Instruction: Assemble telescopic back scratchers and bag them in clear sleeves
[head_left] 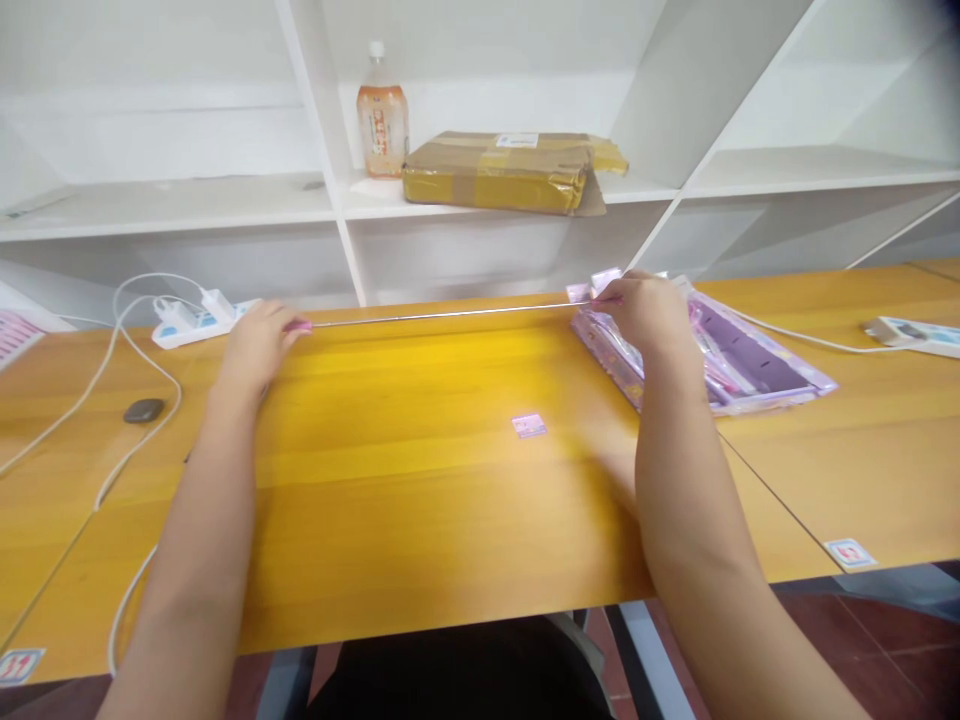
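Between my two hands stretches a thin silver telescopic rod [450, 314] with pink ends, held nearly level over the far part of the table. My left hand [259, 345] is closed in a pinch on its left pink end. The right pink end is pinched in my right hand [646, 308], whose fingertips partly hide it. Just below and behind my right hand lies a purple box [769, 350] with clear wrap and pink items inside. A small pink-purple card [529, 426] lies flat on the table, between my forearms.
White power strips [202, 322] with cords lie at the left and far right [919, 335]. A dark computer mouse [143, 410] is beside the left cord. On the white shelf [247, 205] are a taped cardboard box [495, 175] and an orange-labelled bottle [383, 125]. The wooden table [420, 530] has a front edge near me.
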